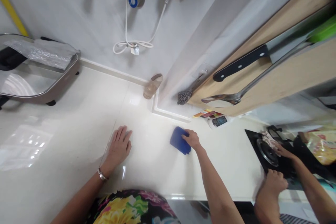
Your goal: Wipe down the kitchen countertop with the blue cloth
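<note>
My right hand grips the near edge of a folded blue cloth that lies against the white countertop. Its thumb shows on top of the cloth, and the other fingers are partly hidden. My left hand rests palm down on the counter to the left, fingers stretched out and nothing in it. A silver bracelet circles that wrist. Beyond both hands, a small brownish cup-like container stands against the wall corner.
An electric pan with plastic-wrapped items sits far left. A knife and a ladle-like spoon hang before a wooden board. A white bottle lies below. At right, a co-worker's hand holds a cloth on the stove.
</note>
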